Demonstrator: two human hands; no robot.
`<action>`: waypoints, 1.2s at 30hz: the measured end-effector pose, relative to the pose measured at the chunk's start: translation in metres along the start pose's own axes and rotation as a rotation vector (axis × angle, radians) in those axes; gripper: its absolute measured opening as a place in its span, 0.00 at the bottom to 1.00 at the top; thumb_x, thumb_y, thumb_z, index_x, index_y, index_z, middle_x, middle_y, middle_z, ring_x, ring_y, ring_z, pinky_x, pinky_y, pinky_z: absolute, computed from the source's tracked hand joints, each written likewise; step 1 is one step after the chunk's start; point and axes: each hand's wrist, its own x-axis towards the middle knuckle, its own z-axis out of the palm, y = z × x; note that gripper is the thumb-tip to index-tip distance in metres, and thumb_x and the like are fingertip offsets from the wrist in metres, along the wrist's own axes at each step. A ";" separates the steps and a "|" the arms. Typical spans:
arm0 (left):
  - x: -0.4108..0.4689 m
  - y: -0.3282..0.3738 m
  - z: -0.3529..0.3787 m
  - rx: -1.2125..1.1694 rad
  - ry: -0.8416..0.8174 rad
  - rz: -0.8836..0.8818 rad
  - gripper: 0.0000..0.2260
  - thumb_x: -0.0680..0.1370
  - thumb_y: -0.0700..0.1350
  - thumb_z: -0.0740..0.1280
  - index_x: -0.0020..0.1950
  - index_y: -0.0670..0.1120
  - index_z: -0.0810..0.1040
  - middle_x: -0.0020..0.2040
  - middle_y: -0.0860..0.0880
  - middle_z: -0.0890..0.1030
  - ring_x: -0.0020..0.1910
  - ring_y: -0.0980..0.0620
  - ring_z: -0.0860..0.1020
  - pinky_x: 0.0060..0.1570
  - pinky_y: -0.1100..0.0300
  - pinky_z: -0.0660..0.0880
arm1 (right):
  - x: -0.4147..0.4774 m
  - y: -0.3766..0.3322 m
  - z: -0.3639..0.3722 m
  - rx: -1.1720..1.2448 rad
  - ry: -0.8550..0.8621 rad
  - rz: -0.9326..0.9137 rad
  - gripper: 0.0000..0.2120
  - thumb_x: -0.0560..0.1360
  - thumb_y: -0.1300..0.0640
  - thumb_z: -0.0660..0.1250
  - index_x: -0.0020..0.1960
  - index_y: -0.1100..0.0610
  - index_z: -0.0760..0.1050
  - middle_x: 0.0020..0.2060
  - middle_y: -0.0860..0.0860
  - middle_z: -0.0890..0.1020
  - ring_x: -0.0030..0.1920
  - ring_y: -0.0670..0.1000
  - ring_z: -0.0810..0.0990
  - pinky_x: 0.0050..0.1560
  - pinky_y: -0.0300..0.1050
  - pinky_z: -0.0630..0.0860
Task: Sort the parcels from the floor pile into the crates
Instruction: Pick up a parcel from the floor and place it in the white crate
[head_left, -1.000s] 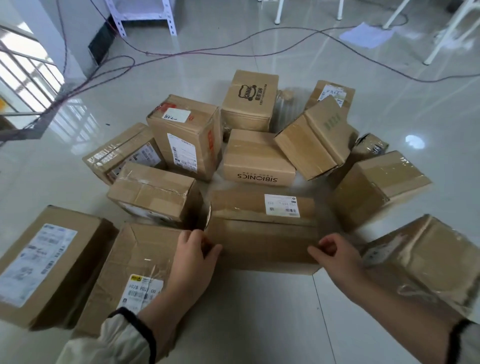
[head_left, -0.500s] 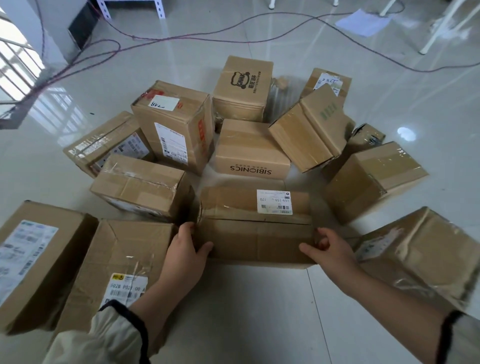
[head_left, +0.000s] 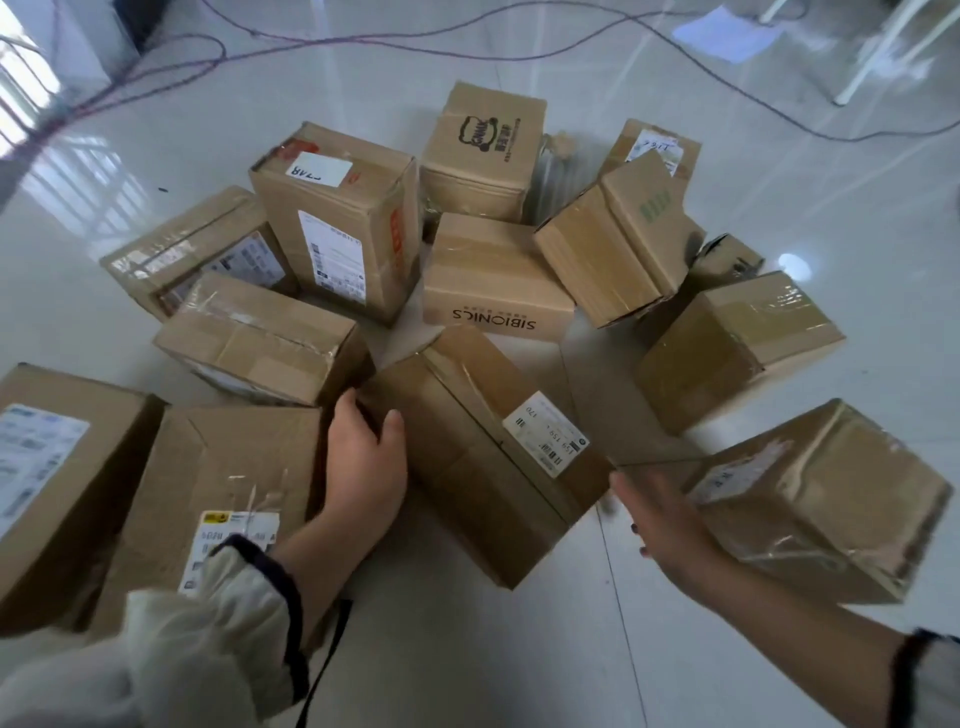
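Bare floor (head_left: 467, 649) lies open between the 2 forearms. Tilted parcel (head_left: 483, 457) crowds the flat box (head_left: 218, 499) on its left, taped box (head_left: 826, 499) near its right; SIBIONICS box (head_left: 493, 280) blocks behind.

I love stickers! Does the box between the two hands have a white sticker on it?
Yes, a white label sits on top of the box.
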 end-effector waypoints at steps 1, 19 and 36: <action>-0.019 -0.010 0.006 -0.051 -0.016 -0.028 0.28 0.79 0.49 0.61 0.77 0.49 0.54 0.74 0.48 0.64 0.72 0.48 0.62 0.69 0.49 0.61 | 0.005 -0.004 -0.002 -0.055 -0.012 -0.080 0.22 0.78 0.45 0.60 0.67 0.54 0.67 0.58 0.49 0.75 0.58 0.54 0.74 0.61 0.53 0.70; -0.001 -0.001 0.006 0.388 -0.174 0.268 0.18 0.82 0.49 0.55 0.71 0.48 0.67 0.66 0.47 0.74 0.64 0.47 0.72 0.59 0.55 0.68 | 0.005 -0.013 0.007 -0.634 -0.312 0.085 0.08 0.77 0.59 0.60 0.48 0.62 0.76 0.51 0.59 0.81 0.38 0.52 0.75 0.36 0.40 0.69; 0.017 -0.028 -0.011 0.133 -0.148 -0.049 0.19 0.82 0.53 0.53 0.65 0.45 0.74 0.56 0.44 0.78 0.50 0.51 0.73 0.50 0.57 0.66 | 0.025 -0.015 0.016 -0.400 0.033 -0.225 0.16 0.68 0.44 0.73 0.40 0.54 0.71 0.38 0.51 0.78 0.37 0.48 0.76 0.32 0.41 0.70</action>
